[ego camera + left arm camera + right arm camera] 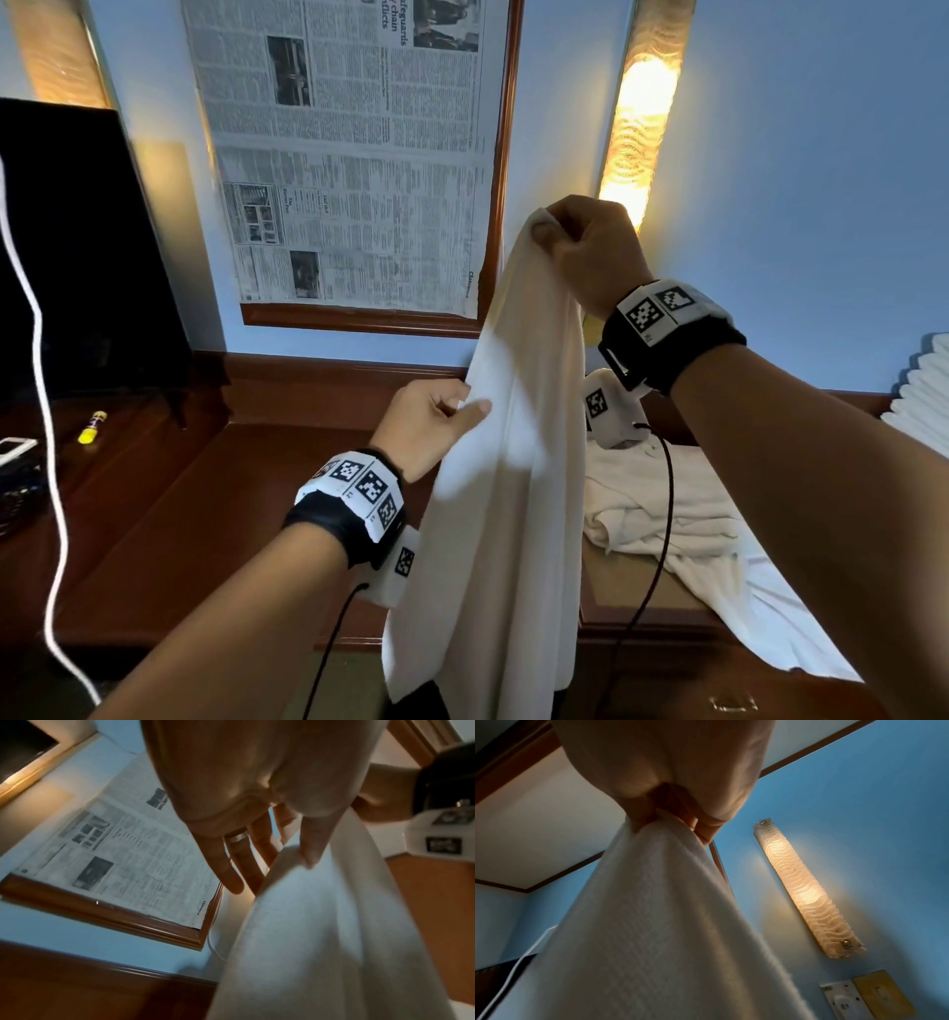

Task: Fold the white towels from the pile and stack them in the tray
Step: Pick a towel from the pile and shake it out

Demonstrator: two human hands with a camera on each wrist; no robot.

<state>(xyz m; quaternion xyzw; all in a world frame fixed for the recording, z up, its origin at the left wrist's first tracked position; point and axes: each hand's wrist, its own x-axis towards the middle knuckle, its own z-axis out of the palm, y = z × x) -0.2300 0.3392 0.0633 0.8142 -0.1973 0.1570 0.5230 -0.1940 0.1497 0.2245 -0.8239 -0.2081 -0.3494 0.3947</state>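
Observation:
A white towel [513, 514] hangs lengthwise in front of me over the desk. My right hand [547, 231] is raised and pinches its top corner; the right wrist view shows the fingers [670, 821] bunched on the cloth [641, 923]. Lower down, my left hand [470, 403] pinches the towel's left edge, thumb in front and fingers behind, as the left wrist view shows [282, 874] with the cloth [321, 943] below it. A crumpled pile of white towels [662, 509] lies to the right on a tan surface [616, 586], which may be the tray.
A dark wooden desk [205, 514] spreads below the hands. At left are a black screen [77, 246], a white cable [46, 411] and a yellow tube [91, 426]. A framed newspaper [349, 154] and a lit wall lamp [637, 144] hang behind. Stacked white cloth [924, 406] sits far right.

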